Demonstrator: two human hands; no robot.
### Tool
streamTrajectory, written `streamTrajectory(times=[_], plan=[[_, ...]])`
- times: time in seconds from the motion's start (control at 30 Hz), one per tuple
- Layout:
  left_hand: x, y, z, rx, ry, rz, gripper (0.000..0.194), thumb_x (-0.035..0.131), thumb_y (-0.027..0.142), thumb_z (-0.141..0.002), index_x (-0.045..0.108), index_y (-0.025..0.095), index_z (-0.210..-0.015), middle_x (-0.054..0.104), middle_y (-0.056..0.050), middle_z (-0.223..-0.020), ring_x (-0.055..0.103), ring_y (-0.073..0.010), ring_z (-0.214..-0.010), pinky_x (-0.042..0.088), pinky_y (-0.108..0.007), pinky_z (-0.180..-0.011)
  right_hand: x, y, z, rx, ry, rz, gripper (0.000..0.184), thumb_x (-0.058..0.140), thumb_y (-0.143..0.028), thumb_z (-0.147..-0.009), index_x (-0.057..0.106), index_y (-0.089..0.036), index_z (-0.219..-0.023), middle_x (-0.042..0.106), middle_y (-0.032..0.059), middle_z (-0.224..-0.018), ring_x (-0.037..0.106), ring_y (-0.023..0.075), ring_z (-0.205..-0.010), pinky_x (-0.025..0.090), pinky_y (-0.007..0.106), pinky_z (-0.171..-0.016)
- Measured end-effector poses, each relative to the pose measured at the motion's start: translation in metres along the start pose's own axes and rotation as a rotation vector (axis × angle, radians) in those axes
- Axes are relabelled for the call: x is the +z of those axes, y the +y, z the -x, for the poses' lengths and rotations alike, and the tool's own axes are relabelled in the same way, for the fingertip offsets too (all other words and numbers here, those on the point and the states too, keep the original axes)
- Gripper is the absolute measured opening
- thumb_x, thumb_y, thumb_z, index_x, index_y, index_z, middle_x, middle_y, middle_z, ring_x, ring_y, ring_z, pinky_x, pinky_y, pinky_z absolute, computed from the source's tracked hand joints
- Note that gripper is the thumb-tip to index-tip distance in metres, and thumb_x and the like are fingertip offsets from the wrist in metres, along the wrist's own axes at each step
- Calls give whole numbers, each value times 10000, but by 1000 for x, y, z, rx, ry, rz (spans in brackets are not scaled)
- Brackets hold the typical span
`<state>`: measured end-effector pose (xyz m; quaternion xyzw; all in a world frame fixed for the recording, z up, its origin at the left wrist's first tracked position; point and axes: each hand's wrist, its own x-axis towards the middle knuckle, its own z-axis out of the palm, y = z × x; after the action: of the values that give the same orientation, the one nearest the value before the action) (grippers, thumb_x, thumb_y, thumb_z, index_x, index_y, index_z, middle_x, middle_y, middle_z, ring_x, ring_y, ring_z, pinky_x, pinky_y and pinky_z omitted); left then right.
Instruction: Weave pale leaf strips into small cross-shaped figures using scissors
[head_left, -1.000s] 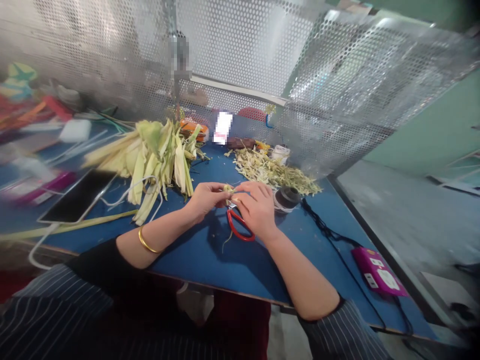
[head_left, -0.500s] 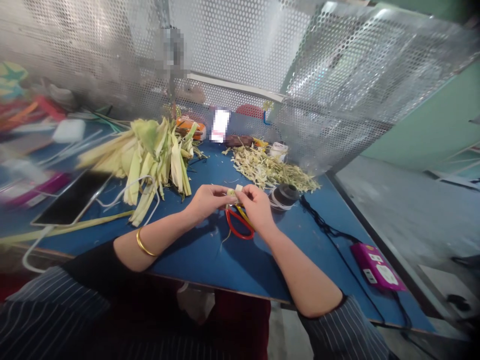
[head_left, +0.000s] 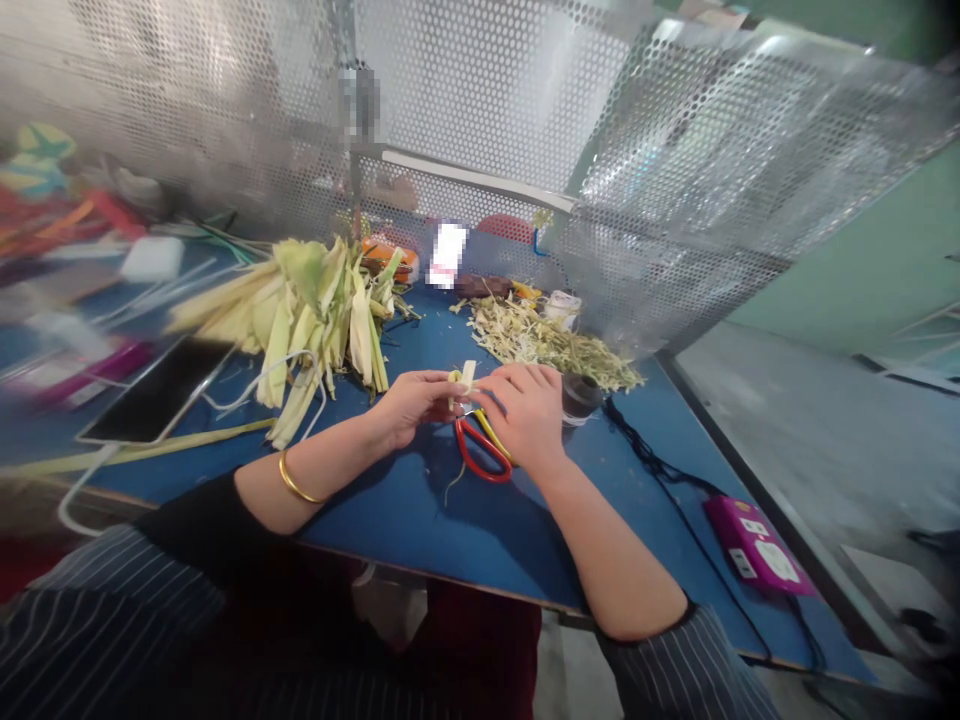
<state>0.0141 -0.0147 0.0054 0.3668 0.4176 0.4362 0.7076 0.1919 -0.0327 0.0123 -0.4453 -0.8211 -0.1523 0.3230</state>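
Note:
In the middle of the head view, my left hand [head_left: 416, 405] is closed, its thumb and fingertips pinching a small folded piece of pale corn husk [head_left: 469, 372]. My right hand [head_left: 527, 412] meets it from the other side, fingertips drawn together at the husk's edge. Beneath both hands lies a pair of scissors [head_left: 486, 474] with one red and one yellow handle; the blades are mostly hidden. A dark spool of thread [head_left: 580, 394] stands just beyond my right hand, partly covered by it.
Long corn husks [head_left: 300, 300] are heaped at the left, beside a phone [head_left: 157, 390] with a white cable. Shredded husk [head_left: 555, 340] is piled at the back right. A purple power box [head_left: 757, 545] with black cords sits by the right edge. A perforated metal screen [head_left: 480, 90] closes the back.
My right hand has turned over, so its back and knuckles now show and cover part of the spool. The husk's pale end stands more upright. The view has shifted slightly.

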Motion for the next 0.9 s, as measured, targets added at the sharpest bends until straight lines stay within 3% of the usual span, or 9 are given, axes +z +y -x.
streamTrajectory(times=[0.1, 0.27, 0.37, 0.53, 0.6, 0.7, 0.77, 0.9], plan=[[2, -1, 2, -8, -15, -9, 217, 799, 199, -599, 678, 119, -760, 682, -53, -690, 602, -105, -544, 499, -240, -576, 0, -3, -1, -38, -62, 41, 202, 487, -329, -920, 643, -217, -858, 637, 34, -847, 529, 180, -824, 300, 371, -837], [4, -7, 1, 160, 28, -82, 284, 797, 235, -608, 707, 100, -841, 684, -41, -726, 603, -97, -602, 506, -245, -642, 9, -17, 4, -2, -65, 74, 243, 452, -287, -926, 590, -197, -748, 602, 51, -767, 507, 193, -775, 316, 355, -747], [4, -9, -1, 172, 32, -93, 300, 793, 256, -611, 712, 107, -859, 688, -38, -739, 587, -88, -583, 498, -242, -628, 13, -22, 6, 29, -60, 13, 239, 467, -294, -919, 589, -204, -734, 604, 47, -751, 519, 194, -770, 328, 351, -735], [1, -8, -2, 192, 30, -164, 363, 787, 309, -633, 718, 124, -938, 686, -51, -723, 592, -98, -570, 480, -237, -583, 13, -7, 3, 343, 98, -278, 179, 578, -369, -844, 609, -202, -902, 649, 65, -907, 573, 211, -876, 406, 345, -795], [1, -7, -1, 190, 9, -207, 374, 786, 325, -638, 722, 129, -949, 687, -57, -739, 586, -94, -564, 473, -235, -574, 12, -1, 1, 459, 56, -429, 240, 605, -389, -808, 612, -203, -959, 663, 60, -934, 591, 207, -866, 427, 334, -775], [2, -6, 1, 170, -31, -234, 351, 781, 322, -647, 733, 142, -944, 684, -53, -741, 567, -78, -551, 469, -233, -582, 12, 0, 0, 527, -79, -575, 181, 579, -384, -811, 614, -208, -794, 655, 5, -763, 584, 166, -723, 422, 298, -712], [3, -7, 3, 158, -70, -228, 326, 769, 316, -664, 738, 157, -947, 686, -47, -758, 562, -70, -554, 474, -236, -604, 13, -3, 0, 553, -74, -549, 199, 559, -371, -820, 573, -208, -706, 622, -13, -691, 556, 151, -671, 406, 287, -681], [4, -8, 3, 181, -109, -223, 322, 764, 296, -665, 735, 158, -955, 682, -34, -767, 556, -68, -563, 481, -237, -621, 20, -7, 4, 624, -62, -502, 207, 493, -376, -859, 519, -220, -725, 595, -22, -627, 542, 147, -598, 387, 282, -617]])
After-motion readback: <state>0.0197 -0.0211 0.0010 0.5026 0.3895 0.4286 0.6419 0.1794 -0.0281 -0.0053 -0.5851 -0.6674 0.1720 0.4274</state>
